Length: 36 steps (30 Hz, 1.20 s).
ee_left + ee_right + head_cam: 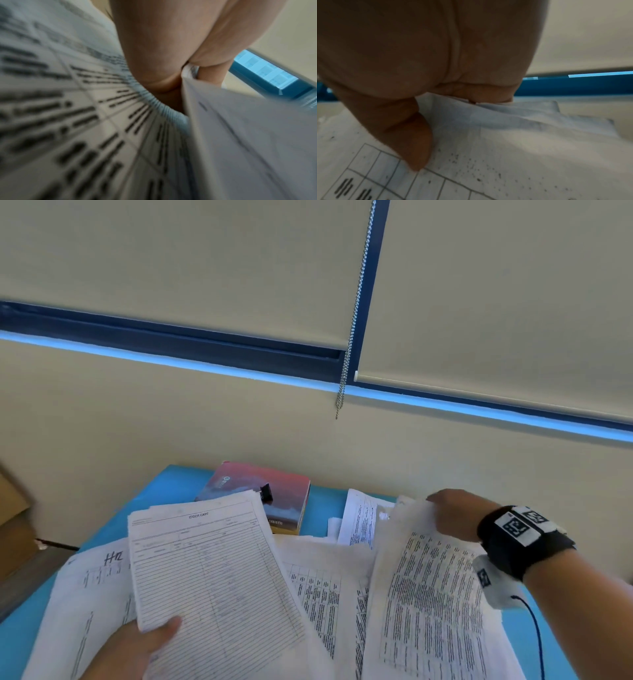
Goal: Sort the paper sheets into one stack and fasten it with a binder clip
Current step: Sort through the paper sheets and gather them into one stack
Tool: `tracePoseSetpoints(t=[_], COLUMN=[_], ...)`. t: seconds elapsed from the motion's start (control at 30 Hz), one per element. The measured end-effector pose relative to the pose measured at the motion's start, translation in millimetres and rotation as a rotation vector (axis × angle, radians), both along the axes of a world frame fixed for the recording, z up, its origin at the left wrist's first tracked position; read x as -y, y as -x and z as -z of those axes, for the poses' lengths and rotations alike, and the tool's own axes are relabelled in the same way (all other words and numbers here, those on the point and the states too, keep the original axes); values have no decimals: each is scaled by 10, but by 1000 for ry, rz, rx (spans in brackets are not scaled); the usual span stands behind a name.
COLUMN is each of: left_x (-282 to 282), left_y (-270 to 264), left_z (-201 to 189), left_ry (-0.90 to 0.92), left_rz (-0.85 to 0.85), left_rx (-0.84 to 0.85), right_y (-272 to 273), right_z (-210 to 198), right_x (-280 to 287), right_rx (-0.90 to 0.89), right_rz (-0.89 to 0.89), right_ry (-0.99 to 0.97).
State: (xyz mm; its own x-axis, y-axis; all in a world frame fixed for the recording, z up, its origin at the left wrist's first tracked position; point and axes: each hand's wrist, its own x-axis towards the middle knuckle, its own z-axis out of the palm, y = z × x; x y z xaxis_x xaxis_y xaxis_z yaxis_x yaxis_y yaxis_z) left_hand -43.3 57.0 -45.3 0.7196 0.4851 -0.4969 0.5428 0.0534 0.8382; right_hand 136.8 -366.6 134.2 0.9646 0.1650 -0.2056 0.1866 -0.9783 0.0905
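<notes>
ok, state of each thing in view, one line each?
left hand: grips lined-form stack
lined-form stack: held, raised over loose sheets
right hand: pinches printed sheet's top edge
printed sheet: lifted at top, curled
loose sheets: spread, unstacked
binder clip: unused, on book
book: closed, flat

Hands (137,645) on paper sheets (212,570), binder clip (266,492) beyond

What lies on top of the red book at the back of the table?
A black binder clip sits on the red book. The lined sheets held by the left hand cover its near corner.
</notes>
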Motion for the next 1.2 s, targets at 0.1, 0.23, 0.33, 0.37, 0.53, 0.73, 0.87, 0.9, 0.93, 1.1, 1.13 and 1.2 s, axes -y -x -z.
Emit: tracePoseSetpoints(t=[0.1,0.23,0.33,0.37,0.53,0.73,0.87,0.9,0.93,1.1,1.13,1.2], left_x=[13,146,268,313,490,638,748,768,786,744,737,752], left_y=[60,126,158,171,260,319,387,396,411,469,483,471], left_z=[-202,-586,-910,-1002,-1286,-1408,-1490,-1501,-1510,-1478,-1460,-1409], left_ry=[157,51,-59,-94,-241,-314,-343,-336,-307,22,43,-38], left_rz=[8,43,64,71,149,348,475,488,493,407,412,440], left_rx=[65,284,395,424,501,517,564,575,581,549,556,545], right_y=[364,894,1245,1312,1612,1617,1485,1475,1459,1415,1405,1399], right_z=[-479,-1113,-1559,-1674,-2070,-1824,-1469,-1417,-1376,-1231,-1202,-1147], right_x=[-36,-157,-222,-221,-392,-950,-1226,-1267,-1295,-1387,-1397,-1425], right_rx=[76,213,361,433,648,464,392,402,424,523,524,525], right_rz=[5,-65,-65,-64,-107,-334,-440,-447,-459,-500,-500,-501], right_ry=[-87,-140,-205,-237,-401,-469,-452,-438,-422,-357,-368,-374])
